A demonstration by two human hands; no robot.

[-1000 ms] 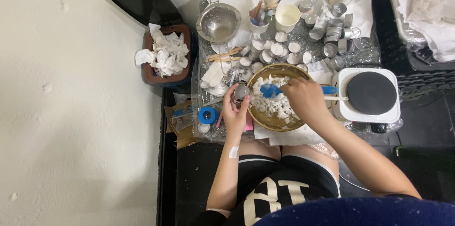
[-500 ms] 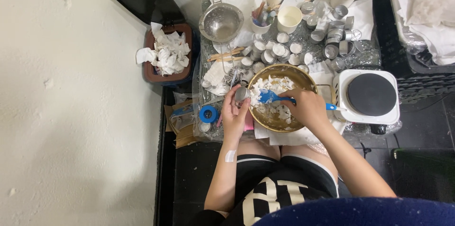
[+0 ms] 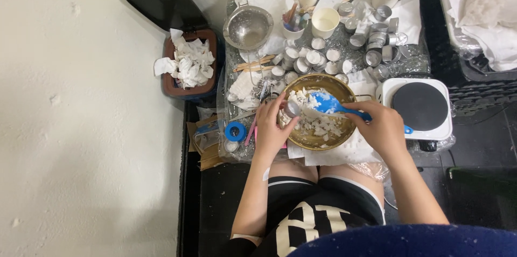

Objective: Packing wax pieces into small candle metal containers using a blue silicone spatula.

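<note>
Both forearms are being stretched forward over the lap to the worktop [image 3: 414, 66]. White wax chunks [image 3: 315, 125] are being held in the gold bowl [image 3: 344, 91]. The blue spoon [image 3: 328, 104] is being clamped in the right hand [image 3: 383, 127]; a small metal cup [image 3: 292, 108] is being pinched by the left hand [image 3: 270, 127] over the bowl.
</note>
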